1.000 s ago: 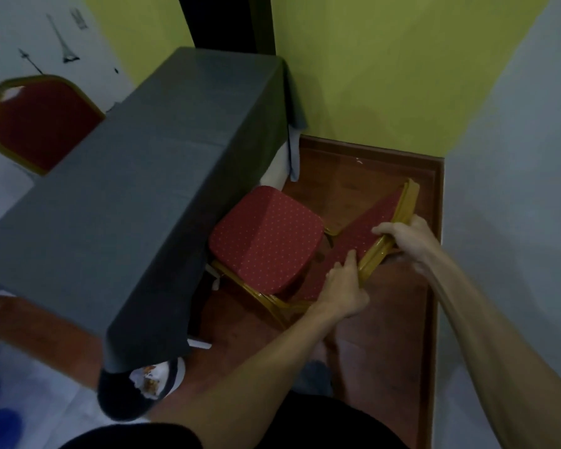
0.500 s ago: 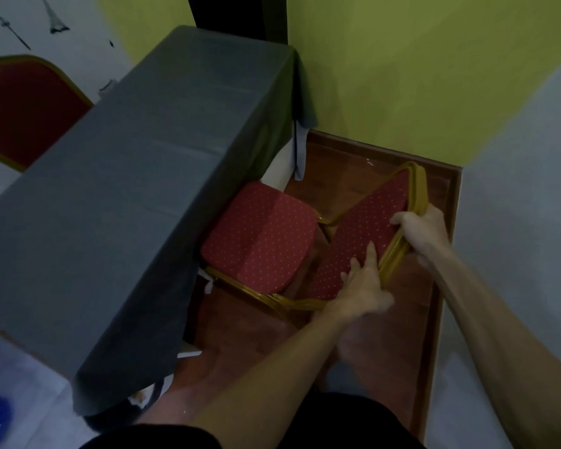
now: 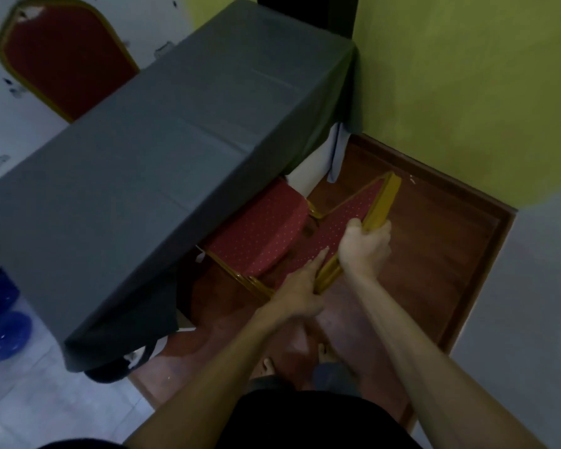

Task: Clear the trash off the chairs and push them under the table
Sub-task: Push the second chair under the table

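A red dotted chair (image 3: 259, 241) with a gold frame stands on the wooden floor, its seat partly under the grey-clothed table (image 3: 162, 163). Nothing lies on the visible part of the seat. My right hand (image 3: 365, 246) grips the gold top rail of the backrest (image 3: 381, 202). My left hand (image 3: 300, 290) holds the lower end of the same rail, fingers pointing along the red padding. A second red chair (image 3: 62, 56) stands at the table's far side, top left.
A yellow-green wall (image 3: 450, 76) and a pale wall (image 3: 538, 303) close in the corner on the right. Blue objects (image 3: 0, 322) sit on the tiled floor at the left. A dark item (image 3: 107, 372) lies under the table's near corner. My bare feet (image 3: 269, 366) are below.
The chair has slid further under the table, so less of its seat shows. Both hands moved along with the backrest, and the right hand shifted down the rail, closer to the left.
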